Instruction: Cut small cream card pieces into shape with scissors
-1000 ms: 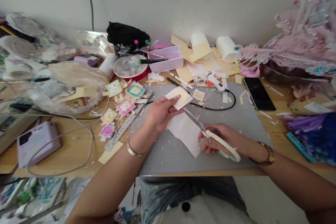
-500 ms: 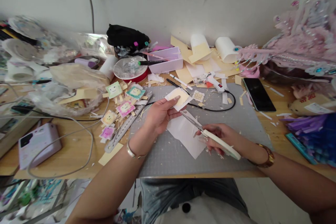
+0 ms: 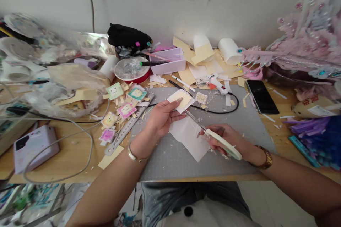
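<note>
My left hand (image 3: pixel 162 115) pinches a small cream and white paper piece (image 3: pixel 181 99) above the grey cutting mat (image 3: pixel 239 120). In my right hand (image 3: pixel 226 138) are white-handled scissors (image 3: pixel 213 135), fingers through the handles, blades pointing up-left with the tips at the lower edge of that piece. A larger white sheet (image 3: pixel 189 136) lies on the mat under both hands.
Small coloured smiley squares (image 3: pixel 125 108) and a metal ruler (image 3: pixel 128 126) lie left of the mat. Behind are a glue gun (image 3: pixel 218 84) with black cord, a phone (image 3: pixel 261 96), a lilac box (image 3: pixel 167 60), paper rolls and scraps. A lilac instant camera (image 3: pixel 33 145) sits at left, pink ornaments at right.
The scissors blades have closed from open to nearly together and slid up toward the paper piece. My right hand shifted slightly left. The left hand has hardly moved.
</note>
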`<state>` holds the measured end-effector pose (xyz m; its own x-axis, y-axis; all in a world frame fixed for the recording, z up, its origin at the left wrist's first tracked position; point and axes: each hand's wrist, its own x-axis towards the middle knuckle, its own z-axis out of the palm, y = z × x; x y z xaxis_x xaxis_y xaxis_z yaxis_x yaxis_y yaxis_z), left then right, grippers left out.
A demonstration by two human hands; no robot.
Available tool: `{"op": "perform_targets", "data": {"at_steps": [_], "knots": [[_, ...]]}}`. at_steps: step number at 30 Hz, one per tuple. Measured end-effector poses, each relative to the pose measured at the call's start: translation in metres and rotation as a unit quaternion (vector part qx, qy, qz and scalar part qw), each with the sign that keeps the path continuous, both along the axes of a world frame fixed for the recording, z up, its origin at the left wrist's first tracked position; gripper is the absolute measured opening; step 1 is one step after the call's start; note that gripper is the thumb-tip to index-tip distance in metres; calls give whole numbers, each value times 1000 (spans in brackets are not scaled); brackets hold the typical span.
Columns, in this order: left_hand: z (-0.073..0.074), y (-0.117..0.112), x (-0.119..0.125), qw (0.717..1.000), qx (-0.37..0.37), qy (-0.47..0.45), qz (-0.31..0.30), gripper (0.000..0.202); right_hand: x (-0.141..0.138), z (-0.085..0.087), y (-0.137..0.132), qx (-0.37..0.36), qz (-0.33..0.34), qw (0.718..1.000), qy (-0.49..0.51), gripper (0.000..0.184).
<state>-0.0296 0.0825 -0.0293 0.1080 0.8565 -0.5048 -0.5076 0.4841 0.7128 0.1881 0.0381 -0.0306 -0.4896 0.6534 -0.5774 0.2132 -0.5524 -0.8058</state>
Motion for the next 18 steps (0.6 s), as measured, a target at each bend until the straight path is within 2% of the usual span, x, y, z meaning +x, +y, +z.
{"op": "perform_targets", "data": {"at_steps": [12,18], "knots": [[1,-1,1,1000,-6,-17,1,11,-1,-4,-1,7,-17,1000,15,46],[0,-2,0,1000,-5,-22,-6,8,0,-5,-2,14,-6,1000,-14,42]]}}
